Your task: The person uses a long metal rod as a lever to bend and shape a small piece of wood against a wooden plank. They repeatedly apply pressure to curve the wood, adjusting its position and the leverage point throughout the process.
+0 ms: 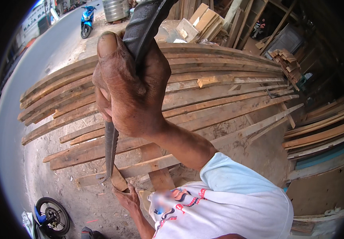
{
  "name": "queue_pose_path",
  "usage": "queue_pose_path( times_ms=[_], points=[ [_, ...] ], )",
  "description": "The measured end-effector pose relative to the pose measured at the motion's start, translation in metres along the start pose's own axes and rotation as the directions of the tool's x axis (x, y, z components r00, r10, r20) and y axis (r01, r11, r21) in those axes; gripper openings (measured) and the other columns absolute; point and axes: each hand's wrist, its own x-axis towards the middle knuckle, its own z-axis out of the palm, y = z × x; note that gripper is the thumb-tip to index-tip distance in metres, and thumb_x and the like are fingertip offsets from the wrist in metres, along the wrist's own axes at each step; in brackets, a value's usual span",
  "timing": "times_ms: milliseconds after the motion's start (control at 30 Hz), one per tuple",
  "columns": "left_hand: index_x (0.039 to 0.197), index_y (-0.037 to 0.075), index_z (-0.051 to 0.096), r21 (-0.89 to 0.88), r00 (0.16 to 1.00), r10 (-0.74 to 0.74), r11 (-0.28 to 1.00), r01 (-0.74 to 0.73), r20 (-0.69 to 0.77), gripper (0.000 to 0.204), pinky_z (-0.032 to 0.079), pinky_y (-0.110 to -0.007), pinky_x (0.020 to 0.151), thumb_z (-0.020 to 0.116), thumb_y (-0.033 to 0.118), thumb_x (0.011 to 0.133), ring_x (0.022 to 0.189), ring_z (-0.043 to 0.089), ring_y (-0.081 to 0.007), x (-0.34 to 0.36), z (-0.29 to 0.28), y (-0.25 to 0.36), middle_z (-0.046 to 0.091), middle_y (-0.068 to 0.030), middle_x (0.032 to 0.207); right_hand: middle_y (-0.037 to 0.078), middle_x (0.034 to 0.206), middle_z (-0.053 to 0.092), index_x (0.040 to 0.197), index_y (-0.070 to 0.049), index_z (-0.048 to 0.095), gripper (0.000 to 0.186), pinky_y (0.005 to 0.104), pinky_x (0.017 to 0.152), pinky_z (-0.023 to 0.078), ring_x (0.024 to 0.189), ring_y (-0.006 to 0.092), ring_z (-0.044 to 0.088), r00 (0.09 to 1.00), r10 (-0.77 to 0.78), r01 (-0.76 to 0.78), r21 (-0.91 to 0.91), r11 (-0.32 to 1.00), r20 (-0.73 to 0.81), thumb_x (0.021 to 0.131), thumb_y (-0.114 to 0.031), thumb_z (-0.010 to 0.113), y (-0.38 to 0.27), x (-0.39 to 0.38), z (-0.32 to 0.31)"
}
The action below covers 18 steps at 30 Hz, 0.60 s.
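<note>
Close up, my right hand (134, 87) is closed in a fist around a dark ribbed steel bar (146, 26). Its upper part runs out of the top of the view, and its lower part comes down below the fist to a bent, pointed tip. That tip is beside a short brown piece of wood (118, 180), though I cannot tell whether they touch. Lower down, my left hand (129, 198) grips the near end of this wood, with its fingers partly hidden. Long timber beams (219, 105) lie behind both hands.
More boards (323, 131) are stacked at the right, and scrap wood (202, 24) is piled at the back beside a metal drum (116, 10). A blue scooter (87, 20) stands by the road (10, 131). A motorcycle wheel (52, 217) is at lower left.
</note>
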Motion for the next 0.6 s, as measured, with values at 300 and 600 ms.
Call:
queue_pose_path(
  times_ms=[300, 600],
  points=[
    [0.131, -0.016, 0.045, -0.016, 0.983, -0.172, 0.985, 0.174, 0.064, 0.082, 0.049, -0.053, 0.093, 0.068, 0.049, 0.087, 0.110, 0.061, -0.0520, 0.020, 0.009, -0.026, 0.060, -0.0409, 0.117, -0.006, 0.058, 0.033, 0.084, -0.013, 0.045, 0.025, 0.0229, 0.031, 0.033, 0.038, 0.0039, 0.029, 0.945, 0.268, -0.271, 0.010, 0.963, -0.186, 0.101, -0.030, 0.053, -0.026, -0.029, -0.033],
    [0.114, -0.002, 0.044, -0.097, 0.971, -0.209, 0.971, 0.220, 0.112, 0.070, 0.053, -0.057, 0.077, 0.076, 0.048, 0.078, 0.083, 0.067, -0.0498, 0.018, -0.002, -0.019, 0.067, -0.0309, 0.088, -0.007, 0.055, 0.023, 0.076, -0.015, 0.038, 0.040, 0.0205, 0.030, 0.033, 0.038, 0.0036, 0.027, 0.945, 0.320, -0.324, 0.066, 0.944, 0.068, 0.105, -0.040, 0.050, -0.012, -0.007, -0.062]
  ],
)
